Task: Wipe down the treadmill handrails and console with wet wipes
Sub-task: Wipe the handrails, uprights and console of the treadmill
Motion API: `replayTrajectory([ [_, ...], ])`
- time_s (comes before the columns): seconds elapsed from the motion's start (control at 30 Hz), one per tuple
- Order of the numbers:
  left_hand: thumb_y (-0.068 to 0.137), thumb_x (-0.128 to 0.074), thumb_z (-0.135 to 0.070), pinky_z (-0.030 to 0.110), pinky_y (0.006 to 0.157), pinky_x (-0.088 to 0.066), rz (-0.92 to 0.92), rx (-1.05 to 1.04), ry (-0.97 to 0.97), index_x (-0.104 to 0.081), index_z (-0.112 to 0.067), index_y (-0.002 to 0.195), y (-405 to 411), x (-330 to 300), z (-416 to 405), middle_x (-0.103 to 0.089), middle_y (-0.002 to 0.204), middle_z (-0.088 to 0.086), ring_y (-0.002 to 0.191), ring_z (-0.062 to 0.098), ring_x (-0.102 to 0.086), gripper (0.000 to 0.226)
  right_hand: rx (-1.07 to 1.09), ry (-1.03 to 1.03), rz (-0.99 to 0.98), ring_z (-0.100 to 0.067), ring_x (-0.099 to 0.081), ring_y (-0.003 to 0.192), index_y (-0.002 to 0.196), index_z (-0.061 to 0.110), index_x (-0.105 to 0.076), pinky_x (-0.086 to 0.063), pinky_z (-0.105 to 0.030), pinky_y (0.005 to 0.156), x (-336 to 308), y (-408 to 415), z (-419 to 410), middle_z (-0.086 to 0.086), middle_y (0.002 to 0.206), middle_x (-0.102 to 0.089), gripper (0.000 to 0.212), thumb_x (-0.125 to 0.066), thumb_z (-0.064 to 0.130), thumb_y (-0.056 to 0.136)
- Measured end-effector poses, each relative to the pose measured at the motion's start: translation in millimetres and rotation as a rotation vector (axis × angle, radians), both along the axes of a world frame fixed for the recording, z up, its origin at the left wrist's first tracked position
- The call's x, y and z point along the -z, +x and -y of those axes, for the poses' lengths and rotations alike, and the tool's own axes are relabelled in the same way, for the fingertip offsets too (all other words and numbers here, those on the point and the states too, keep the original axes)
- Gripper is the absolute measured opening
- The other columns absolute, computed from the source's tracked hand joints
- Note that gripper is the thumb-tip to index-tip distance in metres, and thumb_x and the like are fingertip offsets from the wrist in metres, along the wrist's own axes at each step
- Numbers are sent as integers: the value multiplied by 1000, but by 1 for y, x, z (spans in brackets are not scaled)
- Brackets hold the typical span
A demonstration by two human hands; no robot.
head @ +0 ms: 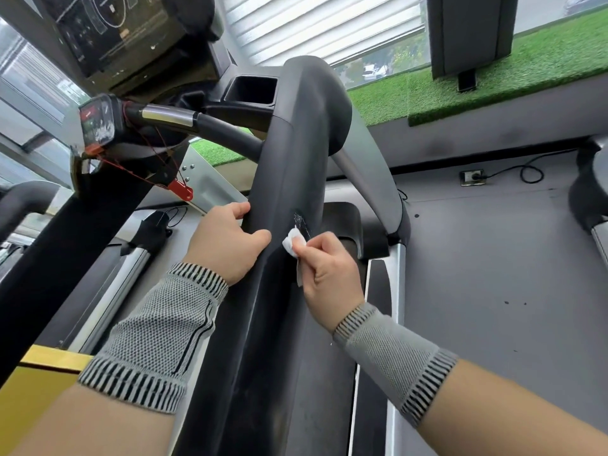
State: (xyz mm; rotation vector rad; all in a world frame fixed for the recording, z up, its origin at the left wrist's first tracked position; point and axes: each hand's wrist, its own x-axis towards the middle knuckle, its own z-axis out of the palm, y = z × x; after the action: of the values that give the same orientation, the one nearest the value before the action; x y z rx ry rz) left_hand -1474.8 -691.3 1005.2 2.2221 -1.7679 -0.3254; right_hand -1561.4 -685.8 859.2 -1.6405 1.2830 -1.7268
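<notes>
Handrail (289,179), black, long axis running near-to-far, far end meeting console (112,31). Left hand (227,241) wraps it, fingers curled round left edge. Right hand (329,271) pinches crumpled white wet wipe (293,241) against handrail's right face.

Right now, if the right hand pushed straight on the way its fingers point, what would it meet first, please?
Most likely the handrail: the right hand pinches a wet wipe whose tip already seems to touch its scuffed side, though depth is hard to judge.
</notes>
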Motion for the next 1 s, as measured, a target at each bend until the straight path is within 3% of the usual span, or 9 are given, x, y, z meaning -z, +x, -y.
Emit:
replayTrajectory([
  [0.17,81,-68,-24,38,95,-50,2,0,7,-49,-18,138,1,-1,3,-68,109,2,101,20,-64,60,11,-10,-3,-19,-54,60,98,7,-71,-52,-34,54,-2,-1,7,-4,78,-52,23,-54,2,84],
  [0.33,80,-68,-23,39,92,-51,-8,-5,4,-50,-18,137,1,0,2,-70,98,1,95,21,-66,60,10,-10,-15,-16,-53,60,95,8,-71,-50,-31,54,-4,-2,6,-2,78,-53,22,-54,3,83],
  [0.47,80,-68,-23,39,94,-50,0,4,-1,-51,-18,136,0,-1,2,-68,111,2,100,20,-64,59,-16,1,-38,-17,-53,61,93,7,-71,-48,-31,56,-3,-4,0,-2,77,-52,20,-53,4,83],
  [0.63,81,-67,-21,38,94,-50,13,10,-5,-53,-17,134,-3,-3,1,-68,99,-2,100,19,-64,54,9,17,-17,-19,-53,59,90,8,-71,-51,-34,54,-4,-7,14,-3,76,-52,18,-54,6,85],
  [0.77,81,-68,-22,38,96,-49,21,12,-2,-50,-16,137,-2,-3,0,-67,111,1,103,18,-63,59,-55,12,-41,-17,-53,60,94,8,-71,-50,-32,54,0,-3,-9,0,77,-51,19,-54,5,84],
  [0.9,82,-68,-21,38,93,-51,-12,12,-11,-53,-17,134,-2,-3,1,-68,98,-1,98,20,-65,55,47,29,-52,-18,-52,58,87,8,-71,-48,-29,53,-6,-8,18,-3,75,-52,18,-53,7,84],
  [1.0,82,-68,-21,37,94,-50,13,20,-7,-52,-16,135,-3,-3,-2,-67,102,-1,99,18,-64,55,-20,49,-47,-14,-52,60,90,9,-71,-44,-24,57,-2,-5,2,0,76,-52,18,-54,8,85],
])
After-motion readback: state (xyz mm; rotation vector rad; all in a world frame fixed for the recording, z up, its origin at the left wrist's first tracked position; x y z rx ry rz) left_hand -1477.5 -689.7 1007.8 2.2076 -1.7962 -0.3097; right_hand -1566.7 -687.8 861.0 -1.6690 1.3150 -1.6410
